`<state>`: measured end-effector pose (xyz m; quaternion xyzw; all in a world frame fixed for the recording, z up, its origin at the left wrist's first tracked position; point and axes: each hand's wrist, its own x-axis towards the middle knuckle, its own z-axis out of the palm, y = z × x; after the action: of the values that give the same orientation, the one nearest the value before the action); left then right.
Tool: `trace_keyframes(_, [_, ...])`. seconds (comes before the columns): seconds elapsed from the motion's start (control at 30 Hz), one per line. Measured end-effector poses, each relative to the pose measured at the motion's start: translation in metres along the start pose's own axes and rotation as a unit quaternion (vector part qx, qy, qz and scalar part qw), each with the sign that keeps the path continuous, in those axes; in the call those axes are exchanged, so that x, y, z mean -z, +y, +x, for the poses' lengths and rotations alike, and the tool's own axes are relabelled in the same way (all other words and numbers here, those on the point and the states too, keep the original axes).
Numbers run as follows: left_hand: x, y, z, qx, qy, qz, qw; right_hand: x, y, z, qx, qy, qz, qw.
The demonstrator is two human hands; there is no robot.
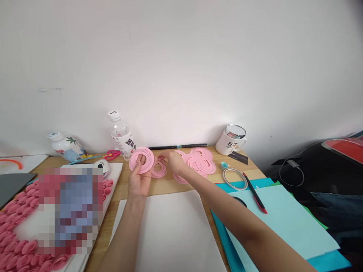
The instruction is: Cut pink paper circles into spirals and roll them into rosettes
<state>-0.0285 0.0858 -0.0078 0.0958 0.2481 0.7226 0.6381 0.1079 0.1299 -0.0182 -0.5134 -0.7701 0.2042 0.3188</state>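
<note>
We look down at a wooden table (154, 187) where two bare hands work near the far edge. The left forearm reaches up from the near side, and the left hand (139, 182) is raised with its palm turned partly towards us. Its thumb and fingers pinch a set of pink paper rings (150, 156), nested or overlapping, left of the table's middle. The rings stand roughly upright, their flat faces towards us; being round, they show no clear long axis. The thumb lies across their front, and we cannot see all the fingers behind.

The right forearm slants in from the near right towards the far left. The right hand (174, 163) bends downward at the wrist, its fingers drawn close together and pointing left. The fingertips are at the far side of a loose pink ring shape (159, 174) between the hands; we cannot tell whether they pinch it.

Just right of that hand, and partly behind it, we see a spread pile of pink rings (208, 166). A white sheet (170, 226) lies on the near side, below both hands. A clear bottle (120, 132) stands at the far left of the raised rings, and a white mug (227, 142) stands at the far right.
</note>
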Motion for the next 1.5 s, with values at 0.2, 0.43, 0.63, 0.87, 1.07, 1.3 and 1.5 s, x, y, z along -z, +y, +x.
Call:
trace_keyframes(0.2, [0.002, -0.008, 0.002, -0.048, 0.152, 0.067, 0.985, 0.076, -0.002, 0.009, -0.04, 0.068, 0.204, 0.976])
trace_keyframes(0.43, [0.006, -0.021, -0.001, 0.072, 0.105, 0.082, 0.989, 0.131, 0.016, 0.0, -0.095, 0.272, 0.513, 0.808])
trace_keyframes(0.63, [0.007, -0.029, -0.006, 0.13, 0.043, 0.104, 0.985, 0.057, 0.035, -0.032, -0.281, 0.082, 0.653, 0.699])
trace_keyframes(0.87, [0.002, -0.029, -0.012, 0.147, -0.027, 0.107, 0.983, 0.027, 0.017, -0.04, -0.331, 0.061, 0.668, 0.664])
trace_keyframes(1.07, [0.001, -0.027, -0.015, 0.16, -0.037, 0.095, 0.982, 0.045, -0.001, -0.048, -0.181, 0.051, 0.537, 0.822])
trace_keyframes(1.3, [0.004, -0.024, -0.011, 0.155, -0.021, 0.092, 0.983, 0.038, -0.003, -0.054, -0.259, 0.042, 0.471, 0.842])
trace_keyframes(1.5, [0.003, -0.022, -0.012, 0.136, -0.015, 0.135, 0.981, 0.037, 0.001, -0.061, -0.225, 0.004, 0.365, 0.904])
